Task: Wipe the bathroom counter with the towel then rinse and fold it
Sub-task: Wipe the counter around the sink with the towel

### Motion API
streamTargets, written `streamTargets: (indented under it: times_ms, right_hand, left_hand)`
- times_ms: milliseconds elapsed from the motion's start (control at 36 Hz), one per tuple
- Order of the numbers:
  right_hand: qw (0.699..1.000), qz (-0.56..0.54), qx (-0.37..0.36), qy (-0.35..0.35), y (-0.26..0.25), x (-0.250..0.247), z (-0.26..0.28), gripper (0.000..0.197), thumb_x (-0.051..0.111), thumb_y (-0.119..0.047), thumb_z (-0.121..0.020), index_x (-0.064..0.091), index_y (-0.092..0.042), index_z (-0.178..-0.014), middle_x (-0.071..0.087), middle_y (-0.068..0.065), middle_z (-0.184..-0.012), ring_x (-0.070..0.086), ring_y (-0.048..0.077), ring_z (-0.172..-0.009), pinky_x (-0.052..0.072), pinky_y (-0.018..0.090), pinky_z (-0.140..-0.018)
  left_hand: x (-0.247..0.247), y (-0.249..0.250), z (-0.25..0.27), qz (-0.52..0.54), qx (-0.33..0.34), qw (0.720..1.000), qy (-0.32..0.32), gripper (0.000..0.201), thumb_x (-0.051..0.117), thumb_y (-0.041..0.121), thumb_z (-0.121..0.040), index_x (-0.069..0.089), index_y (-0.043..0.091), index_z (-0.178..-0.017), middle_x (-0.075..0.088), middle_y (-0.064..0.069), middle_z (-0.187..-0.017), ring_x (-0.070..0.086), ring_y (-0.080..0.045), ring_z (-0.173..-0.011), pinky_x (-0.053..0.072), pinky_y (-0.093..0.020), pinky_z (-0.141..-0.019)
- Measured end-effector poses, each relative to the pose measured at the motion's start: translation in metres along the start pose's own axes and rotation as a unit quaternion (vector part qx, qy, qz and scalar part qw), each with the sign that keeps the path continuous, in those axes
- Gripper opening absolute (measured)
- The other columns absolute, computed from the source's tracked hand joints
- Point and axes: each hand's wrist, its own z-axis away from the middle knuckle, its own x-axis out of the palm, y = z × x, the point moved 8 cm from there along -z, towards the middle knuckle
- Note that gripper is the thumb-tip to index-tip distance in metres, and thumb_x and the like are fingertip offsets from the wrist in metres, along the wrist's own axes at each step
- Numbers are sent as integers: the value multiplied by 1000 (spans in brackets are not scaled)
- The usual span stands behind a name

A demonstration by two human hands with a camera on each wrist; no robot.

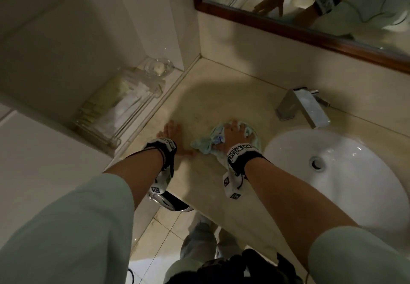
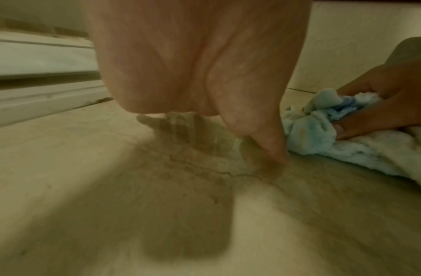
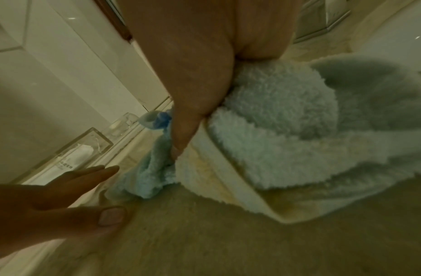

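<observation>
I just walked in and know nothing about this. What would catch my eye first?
Probably the right hand pressing a bunched pale blue towel onto the beige counter, just left of the white sink. The left hand lies flat on the counter beside it. Above, a wood-framed mirror reflects both hands.

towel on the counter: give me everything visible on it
The towel is a fluffy terry cloth, pale blue with some darker blue patches, bunched and crumpled rather than folded or spread. It lies on the beige stone counter, left of the white sink and in front of the faucet. The right hand presses down on it, fingers spread, thumb dug into a fold. The left hand lies flat on the counter beside it; whether its thumb touches the towel's edge cannot be told.
</observation>
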Motion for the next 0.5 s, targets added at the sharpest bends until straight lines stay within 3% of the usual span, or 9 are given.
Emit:
streamTargets:
  times_ms: [56, 139, 250, 306, 361, 500]
  right_hand:
    - [1000, -6, 1, 2, 1, 0, -1, 107, 58, -69, -77, -3, -24, -152, -18, 1, -159, -11, 33, -146, 8, 62, -114]
    - [1000, 2, 0, 10, 2, 0, -1, 105, 55, -69, -79, -4, -23, -153, -18, 1, -159, -13, 33, -146, 6, 61, -114]
    - [1000, 2, 1, 21, 4, -4, -6, 103, 56, -67, -81, -3, -22, -153, -18, 1, -159, -13, 33, -146, 6, 60, -115]
    - [1000, -9, 9, 21, 6, -7, -13, 102, 57, -63, -82, -3, -21, -153, -18, 2, -159, -14, 33, -146, 6, 59, -116]
    - [999, -19, 21, 30, 8, -12, -21, 99, 59, -60, -84, -2, -22, -153, -18, 1, -159, -13, 33, -146, 6, 59, -116]
    - [995, -65, 55, 61, 16, -29, -42, 97, 60, -60, -83, 3, -24, -153, -16, 0, -159, -12, 34, -146, 5, 60, -116]
  left_hand:
    - [-2, -3, -10, -3, 6, 1000, -12, 131, 59, 82, -61, -19, 24, -149, -30, -5, -154, -14, -30, -145, 6, -49, -118]
    - [-8, -5, -27, -14, 20, 999, -27, 146, 51, 96, -40, -27, 30, -145, -33, 1, -153, -15, -31, -145, 9, -52, -117]
    - [-6, -5, -43, -64, 60, 996, -17, 143, 56, 91, -48, -40, 34, -136, -45, 5, -145, -26, -32, -142, 3, -56, -116]
    - [5, -20, -74, -68, 64, 996, -2, 151, 58, 95, -35, -50, 39, -125, -58, 6, -133, -36, -30, -136, 1, -60, -114]
    - [12, -29, -94, -57, 64, 996, -7, 155, 56, 97, -26, -48, 41, -127, -57, 7, -135, -38, -29, -133, 2, -62, -112]
    - [-11, 1, -46, -59, 141, 988, -11, 139, 56, 89, -52, -33, 31, -142, -44, 0, -147, -34, -32, -138, -11, -54, -113]
